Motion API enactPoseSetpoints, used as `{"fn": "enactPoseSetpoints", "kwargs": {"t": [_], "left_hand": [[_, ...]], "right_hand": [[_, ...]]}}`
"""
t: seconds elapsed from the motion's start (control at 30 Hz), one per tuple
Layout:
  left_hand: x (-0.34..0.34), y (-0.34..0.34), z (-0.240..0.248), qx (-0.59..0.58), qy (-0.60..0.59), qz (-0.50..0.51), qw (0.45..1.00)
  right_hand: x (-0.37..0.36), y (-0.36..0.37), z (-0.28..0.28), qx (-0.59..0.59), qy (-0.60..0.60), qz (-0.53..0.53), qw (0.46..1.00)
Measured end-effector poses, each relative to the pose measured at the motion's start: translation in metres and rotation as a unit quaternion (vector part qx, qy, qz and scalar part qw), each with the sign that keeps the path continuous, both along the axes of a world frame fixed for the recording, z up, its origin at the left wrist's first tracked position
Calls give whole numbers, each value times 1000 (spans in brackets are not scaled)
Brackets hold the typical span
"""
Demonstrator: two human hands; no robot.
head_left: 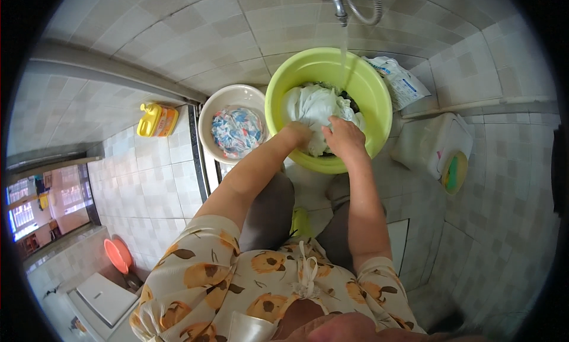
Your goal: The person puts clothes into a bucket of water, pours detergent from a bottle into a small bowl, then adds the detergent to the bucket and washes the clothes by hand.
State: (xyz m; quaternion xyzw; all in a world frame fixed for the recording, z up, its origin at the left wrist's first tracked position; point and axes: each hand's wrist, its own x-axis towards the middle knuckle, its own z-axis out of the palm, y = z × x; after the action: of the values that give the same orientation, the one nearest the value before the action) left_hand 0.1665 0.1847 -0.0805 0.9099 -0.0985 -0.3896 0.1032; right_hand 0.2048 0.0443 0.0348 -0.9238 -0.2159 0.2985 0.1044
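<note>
A large lime-green basin [379, 125] stands under running water, with a pale white wet cloth [317, 103] heaped inside it. Some dark cloth [349, 100] shows at the heap's right side. My left hand [300, 134] is closed on the near left part of the white cloth, its fingertips hidden in the folds. Close by on the right, my right hand [345, 137] grips the same cloth with bent fingers, the thumb toward the left hand. Water falls from the metal tap [340, 13] behind both hands.
Left of the green basin is a smaller whitish basin [208, 114] holding blue, white and red patterned cloth [238, 130]. A yellow jug [157, 120] stands beyond the door track. A plastic packet [398, 82] and a whitish bin [435, 141] are on the right. An orange basin [118, 256] lies lower left.
</note>
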Motion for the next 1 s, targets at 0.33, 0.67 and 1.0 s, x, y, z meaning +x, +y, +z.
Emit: {"fn": "enactPoseSetpoints", "kwargs": {"t": [0.33, 0.67, 1.0], "left_hand": [[-49, 85, 53, -308, -497, 458, 669], [-111, 187, -132, -1, -270, 509, 817], [-82, 214, -172, 88, -125, 322, 934]], "right_hand": [[-11, 15, -8, 48, -42, 33, 997], [-16, 29, -19, 44, -7, 53, 998], [-17, 12, -20, 60, 25, 34, 997]]}}
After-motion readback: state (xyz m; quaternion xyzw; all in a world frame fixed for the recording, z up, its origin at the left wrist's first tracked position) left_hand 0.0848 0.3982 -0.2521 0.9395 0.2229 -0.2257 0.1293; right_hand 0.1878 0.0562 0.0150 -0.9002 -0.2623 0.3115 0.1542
